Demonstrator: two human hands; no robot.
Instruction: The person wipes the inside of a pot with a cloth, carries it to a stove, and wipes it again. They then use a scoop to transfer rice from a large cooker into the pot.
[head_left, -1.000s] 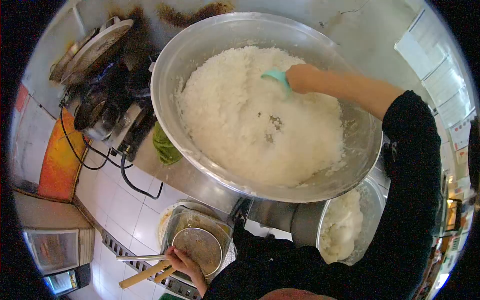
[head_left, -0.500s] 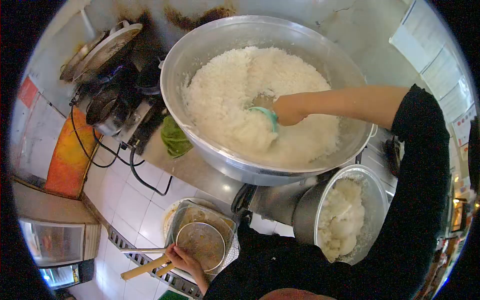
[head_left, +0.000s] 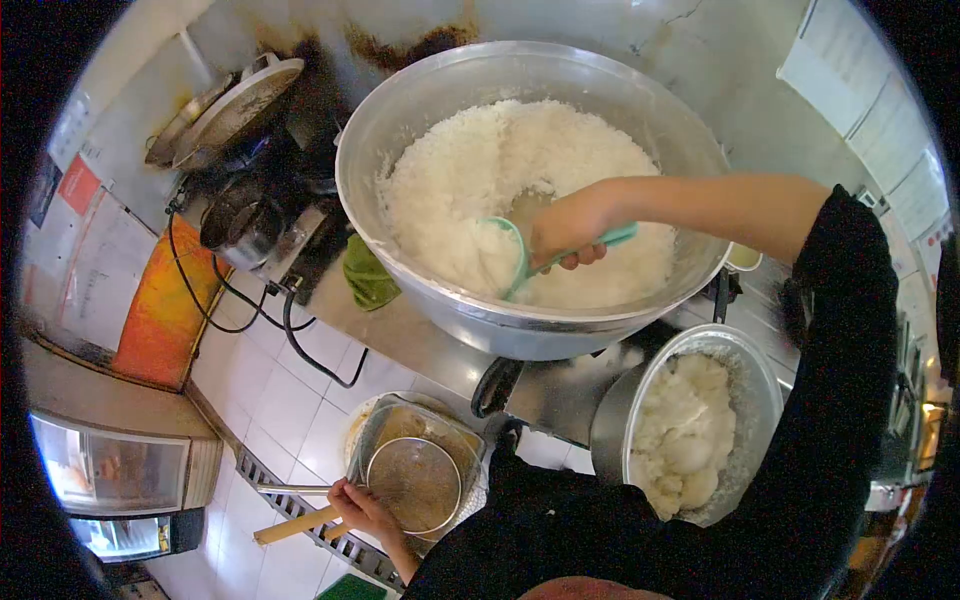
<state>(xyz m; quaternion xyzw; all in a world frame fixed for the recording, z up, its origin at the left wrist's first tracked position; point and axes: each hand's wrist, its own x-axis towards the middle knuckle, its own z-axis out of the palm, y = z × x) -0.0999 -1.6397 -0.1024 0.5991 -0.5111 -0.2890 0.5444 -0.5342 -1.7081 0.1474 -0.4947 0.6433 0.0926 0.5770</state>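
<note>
My right hand is wrapped round the handle of a mint-green scoop. The scoop is tilted and filled with white cooked rice, inside a large round metal pot. A bare patch of the pot's bottom shows beside my fingers. Lower down at the left, my left hand is closed on the handle end of a round mesh strainer. Light wooden handles stick out below that hand; what they belong to is partly hidden. The strainer hangs over a clear square container.
A smaller metal pot with clumped rice stands close to my body at the right. Left of the big pot are a green cloth, a saucepan, a lid and black hoses. A floor drain grate runs below.
My right hand has turned the scoop, so its handle now shows and rice sits in its bowl. My left hand keeps its grip. The whole view has shifted slightly.
</note>
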